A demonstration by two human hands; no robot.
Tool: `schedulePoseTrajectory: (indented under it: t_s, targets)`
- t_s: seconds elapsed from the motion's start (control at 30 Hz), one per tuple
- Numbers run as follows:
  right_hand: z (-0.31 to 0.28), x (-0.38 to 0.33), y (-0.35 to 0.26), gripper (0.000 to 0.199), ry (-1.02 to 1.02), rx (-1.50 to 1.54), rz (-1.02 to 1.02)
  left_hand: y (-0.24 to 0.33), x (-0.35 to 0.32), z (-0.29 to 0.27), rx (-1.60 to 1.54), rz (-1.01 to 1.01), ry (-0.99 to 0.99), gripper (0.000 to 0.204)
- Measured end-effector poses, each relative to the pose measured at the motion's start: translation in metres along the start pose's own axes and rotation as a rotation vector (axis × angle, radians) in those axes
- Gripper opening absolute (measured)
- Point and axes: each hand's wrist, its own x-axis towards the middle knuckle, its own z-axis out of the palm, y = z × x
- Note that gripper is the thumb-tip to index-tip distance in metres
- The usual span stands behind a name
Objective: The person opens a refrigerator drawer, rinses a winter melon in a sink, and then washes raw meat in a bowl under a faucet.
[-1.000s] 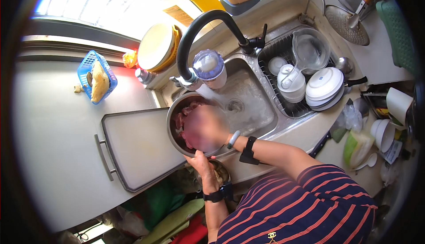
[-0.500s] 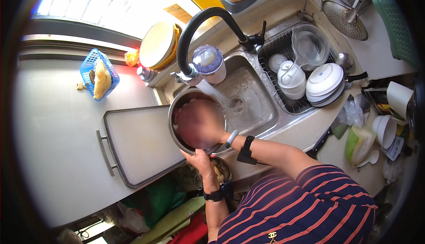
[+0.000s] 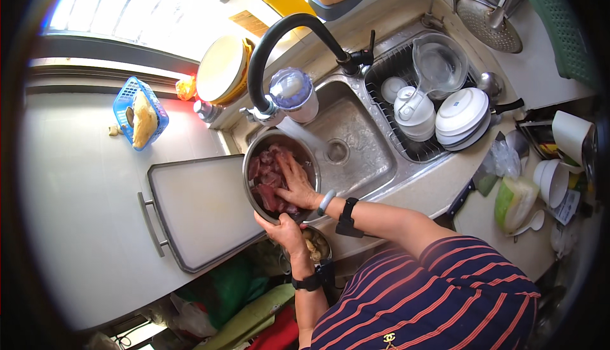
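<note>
A round metal bowl (image 3: 246, 188) tilts at the left end of the sink, under the black curved faucet (image 3: 256, 64). Dark red pieces of raw meat (image 3: 265, 171) lie inside it. My left hand (image 3: 284, 232) grips the bowl's near rim from below, thumb at the edge. Inside the bowl, my right hand (image 3: 297, 185) lies over the meat, fingers spread and stretched out. From the faucet's white filter head (image 3: 270, 116), water (image 3: 302, 134) streams past the bowl's far rim toward the basin.
The metal sink (image 3: 362, 153) has a dish rack (image 3: 384, 83) with white bowls (image 3: 462, 114) on its right. A white cutting board (image 3: 197, 207) lies to the left, beyond it a blue basket (image 3: 121, 105). A knife (image 3: 460, 199) and cut melon (image 3: 516, 205) lie at right.
My right hand was blurred over the meat; now its spread fingers show plainly among the pieces. My left hand stays on the rim, and the whole view has shifted slightly.
</note>
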Motion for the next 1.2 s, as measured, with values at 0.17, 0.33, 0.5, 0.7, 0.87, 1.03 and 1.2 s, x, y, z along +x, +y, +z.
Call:
schedulePoseTrajectory:
  t_s: [0.17,0.33,0.5,0.7,0.87,1.03,1.2]
  targets:
    - [0.000,0.001,-0.002,0.091,-0.009,0.021,0.018,0.006,-0.002,0.001,0.110,0.072,0.010,0.064]
    - [-0.001,-0.002,0.000,0.091,0.012,0.025,0.001,-0.004,-0.002,0.000,0.152,0.117,-0.008,0.064]
    - [0.001,-0.005,-0.001,0.090,0.016,0.019,0.023,-0.007,-0.003,-0.004,0.153,0.120,-0.011,0.064]
    - [0.007,-0.008,-0.001,0.088,0.038,0.036,0.010,-0.006,-0.005,-0.007,0.128,0.097,-0.020,0.065]
    - [0.007,-0.011,-0.006,0.087,0.027,0.025,0.000,-0.004,-0.008,-0.012,0.156,0.155,-0.005,0.065]
    - [-0.008,-0.013,-0.014,0.083,-0.074,-0.198,0.079,0.017,-0.015,-0.013,-0.224,-0.290,-0.097,0.060]
    - [-0.032,-0.004,-0.028,0.077,-0.257,-0.331,0.133,-0.043,0.000,-0.035,-0.452,-0.511,-0.285,0.027]
